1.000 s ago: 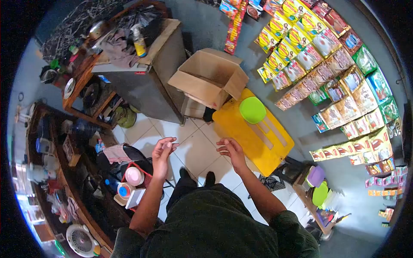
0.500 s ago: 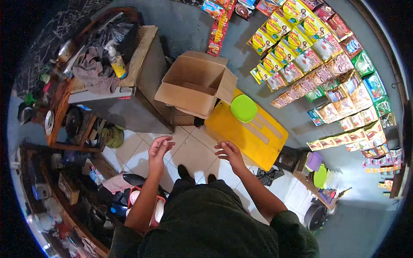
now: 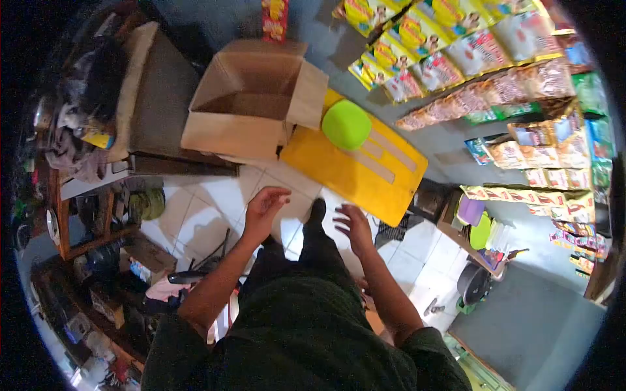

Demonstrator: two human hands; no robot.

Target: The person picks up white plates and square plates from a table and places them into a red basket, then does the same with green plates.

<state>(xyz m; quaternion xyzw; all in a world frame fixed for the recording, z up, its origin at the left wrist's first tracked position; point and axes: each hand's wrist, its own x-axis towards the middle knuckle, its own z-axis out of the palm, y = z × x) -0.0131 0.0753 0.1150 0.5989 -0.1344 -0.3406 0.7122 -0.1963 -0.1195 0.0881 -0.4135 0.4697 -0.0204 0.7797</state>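
Note:
My left hand hangs in the air above the tiled floor, fingers loosely bent and apart, holding nothing. Level with it on the other side, my right hand is also empty, its fingers spread. Ahead of both hands is a yellow board-like surface, with a bright green rounded-square plastic piece on it. Beside that, an open cardboard box has its flaps up. Neither hand touches any of these things.
Hanging sachet strips cover the right wall. A grey cabinet stands left of the box. Wooden shelves crowd the lower left, and a dark round pan is at the right. White tiles show around my feet.
My view has shifted forward, bringing the box and yellow surface closer. One foot has stepped ahead. Both hands stay empty.

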